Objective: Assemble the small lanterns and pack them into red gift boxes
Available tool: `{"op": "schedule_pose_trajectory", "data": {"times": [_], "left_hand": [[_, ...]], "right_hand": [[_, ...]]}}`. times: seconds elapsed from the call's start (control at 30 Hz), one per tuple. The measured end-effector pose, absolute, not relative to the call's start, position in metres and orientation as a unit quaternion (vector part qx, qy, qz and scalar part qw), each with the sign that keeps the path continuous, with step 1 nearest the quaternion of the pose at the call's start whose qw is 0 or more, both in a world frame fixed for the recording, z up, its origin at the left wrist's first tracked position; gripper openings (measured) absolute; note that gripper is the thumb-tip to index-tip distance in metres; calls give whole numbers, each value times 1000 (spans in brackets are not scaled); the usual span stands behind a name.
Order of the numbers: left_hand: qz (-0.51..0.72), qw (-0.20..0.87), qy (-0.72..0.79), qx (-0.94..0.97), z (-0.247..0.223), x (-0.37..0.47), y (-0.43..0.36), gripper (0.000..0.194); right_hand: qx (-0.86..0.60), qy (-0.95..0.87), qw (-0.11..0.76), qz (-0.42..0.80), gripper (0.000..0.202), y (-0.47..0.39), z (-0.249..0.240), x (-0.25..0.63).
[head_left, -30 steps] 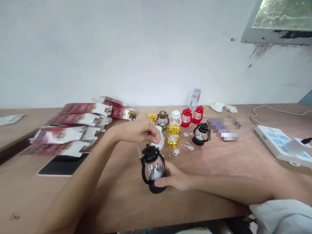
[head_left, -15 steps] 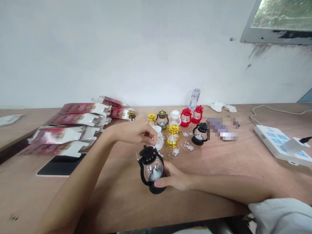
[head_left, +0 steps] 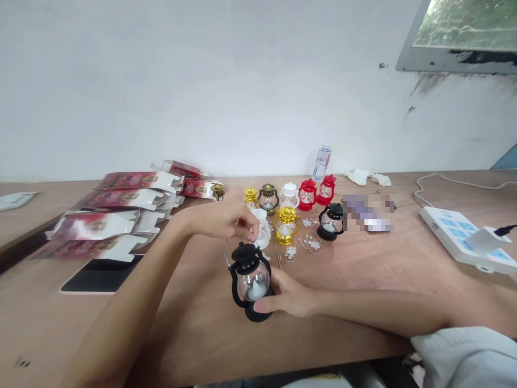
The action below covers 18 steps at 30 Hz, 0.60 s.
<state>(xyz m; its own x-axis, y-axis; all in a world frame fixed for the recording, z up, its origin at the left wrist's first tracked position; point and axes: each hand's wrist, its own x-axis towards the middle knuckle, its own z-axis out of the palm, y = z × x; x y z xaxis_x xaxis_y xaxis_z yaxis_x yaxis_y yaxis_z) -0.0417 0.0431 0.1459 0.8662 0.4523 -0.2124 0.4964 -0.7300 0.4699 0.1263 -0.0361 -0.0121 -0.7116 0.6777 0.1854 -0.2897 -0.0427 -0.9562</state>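
A small black lantern (head_left: pixel 251 280) with a clear globe and a white candle shape inside is tilted above the table's front part. My right hand (head_left: pixel 288 293) is wrapped round its base from the right, thumb across the front. Over the lantern's top, my left hand (head_left: pixel 240 223) is closed in a pinch on the thin wire handle, whose loose end sticks up at the lantern's left side. Just behind the fingers stands a white lantern (head_left: pixel 262 233), partly hidden. A gold lantern (head_left: pixel 286 229) is to its right, and another black lantern (head_left: pixel 331 222) stands farther right.
More lanterns, including red ones (head_left: pixel 307 195), stand at the back by a water bottle (head_left: pixel 322 163). Wire handles with small white parts (head_left: pixel 312 243) lie among them. Flattened red boxes (head_left: pixel 129 198) and a dark phone (head_left: pixel 99 274) are left; a power strip (head_left: pixel 448 234) is right.
Almost nothing differs. My left fingers have shifted very slightly at the wire handle, and the black lantern stays in my right hand.
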Motion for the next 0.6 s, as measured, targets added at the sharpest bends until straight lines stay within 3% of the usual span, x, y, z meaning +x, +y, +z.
{"op": "schedule_pose_trajectory", "data": {"times": [0.33, 0.6], "left_hand": [[-92, 332, 285, 894, 140, -52, 57, 12], [65, 299, 296, 905, 173, -65, 24, 22]], "right_hand": [[-193, -591, 350, 700, 58, -37, -13, 125], [-219, -600, 380, 669, 53, -38, -17, 122]]}}
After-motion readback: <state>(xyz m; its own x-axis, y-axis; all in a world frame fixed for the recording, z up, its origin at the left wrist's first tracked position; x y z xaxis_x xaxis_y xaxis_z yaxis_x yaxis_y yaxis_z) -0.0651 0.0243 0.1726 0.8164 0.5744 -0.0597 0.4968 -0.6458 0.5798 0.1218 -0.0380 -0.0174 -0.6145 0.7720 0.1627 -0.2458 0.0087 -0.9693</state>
